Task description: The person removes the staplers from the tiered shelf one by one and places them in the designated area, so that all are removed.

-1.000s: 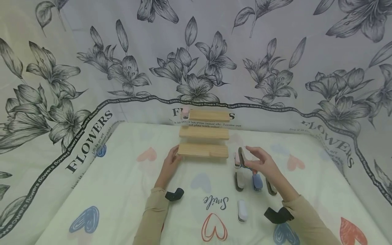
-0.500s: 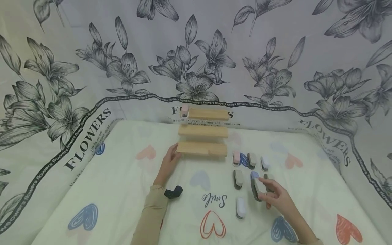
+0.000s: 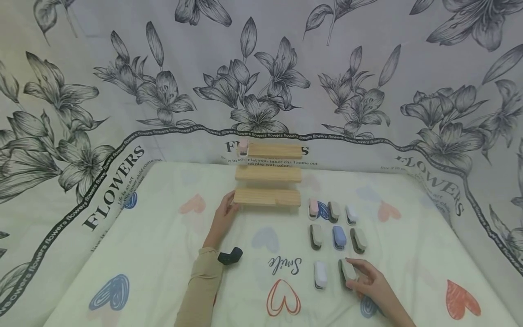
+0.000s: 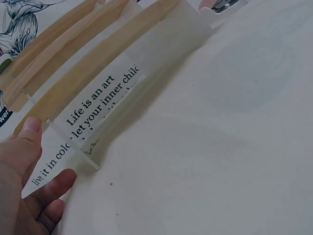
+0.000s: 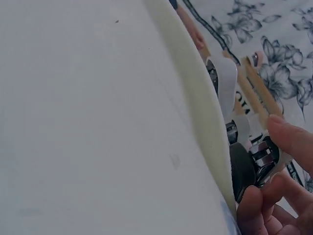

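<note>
My left hand (image 3: 223,219) holds the left end of a three-step wooden rack (image 3: 267,197). In the left wrist view its thumb lies on the lowest board (image 4: 105,56), and its fingers curl beside the clear support (image 4: 73,144). My right hand (image 3: 372,281) pinches a small grey-green stapler (image 3: 347,271) between thumb and fingers at the front right of the group. From the right wrist view, the stapler's metal inside (image 5: 264,155) shows between the fingertips. A white stapler (image 3: 320,274) lies just left of it. One pink stapler (image 3: 243,148) sits at the left of the top step.
Behind the held stapler, a blue stapler (image 3: 339,237) lies between a grey one (image 3: 316,237) and a dark-edged one (image 3: 358,240). Farther back are pink (image 3: 313,208), grey (image 3: 333,211) and white (image 3: 351,215) staplers. A flower-printed cloth (image 3: 261,68) rises behind the rack.
My right hand let go of a stapler in the back row, then brought the grey-green stapler forward to the front row beside the white one. The left hand stays at the rack.
</note>
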`<state>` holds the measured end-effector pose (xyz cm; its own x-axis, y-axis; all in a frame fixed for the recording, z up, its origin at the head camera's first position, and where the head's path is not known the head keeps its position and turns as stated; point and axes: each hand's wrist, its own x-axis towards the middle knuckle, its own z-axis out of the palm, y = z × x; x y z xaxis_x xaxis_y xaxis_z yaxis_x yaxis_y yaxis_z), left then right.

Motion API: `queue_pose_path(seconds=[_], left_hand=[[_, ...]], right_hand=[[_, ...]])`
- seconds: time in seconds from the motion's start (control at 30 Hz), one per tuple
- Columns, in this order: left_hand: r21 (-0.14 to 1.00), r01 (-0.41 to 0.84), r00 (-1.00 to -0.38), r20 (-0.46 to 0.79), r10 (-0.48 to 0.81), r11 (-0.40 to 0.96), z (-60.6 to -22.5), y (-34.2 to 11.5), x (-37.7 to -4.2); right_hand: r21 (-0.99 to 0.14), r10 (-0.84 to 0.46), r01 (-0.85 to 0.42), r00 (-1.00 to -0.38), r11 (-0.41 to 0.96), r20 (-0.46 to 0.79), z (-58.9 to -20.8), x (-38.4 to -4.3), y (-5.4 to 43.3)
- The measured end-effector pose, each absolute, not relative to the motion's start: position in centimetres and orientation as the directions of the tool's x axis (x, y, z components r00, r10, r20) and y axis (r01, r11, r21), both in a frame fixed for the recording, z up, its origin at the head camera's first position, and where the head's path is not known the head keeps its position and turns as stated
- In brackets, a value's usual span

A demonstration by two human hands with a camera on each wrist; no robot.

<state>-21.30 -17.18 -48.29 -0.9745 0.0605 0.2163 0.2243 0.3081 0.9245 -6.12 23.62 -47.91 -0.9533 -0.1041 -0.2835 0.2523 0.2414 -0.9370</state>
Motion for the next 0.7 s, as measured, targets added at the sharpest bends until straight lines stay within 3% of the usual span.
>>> queue_pose_path(seconds=[0.57, 0.7], left_hand=[[0.915, 0.235, -0.972, 0.23, 0.056, 0.328, -47.0, -16.8, -20.8], [0.922, 0.215, -0.976, 0.21, 0.05, 0.323, -47.0, -16.6, -20.7]], right_hand=[[-0.981, -0.294, -0.028, -0.955, 0.19, -0.03, -49.2, -6.0, 24.3], [-0.977, -0.309, -0.039, -0.951, 0.211, -0.029, -49.2, -5.9, 24.3]])
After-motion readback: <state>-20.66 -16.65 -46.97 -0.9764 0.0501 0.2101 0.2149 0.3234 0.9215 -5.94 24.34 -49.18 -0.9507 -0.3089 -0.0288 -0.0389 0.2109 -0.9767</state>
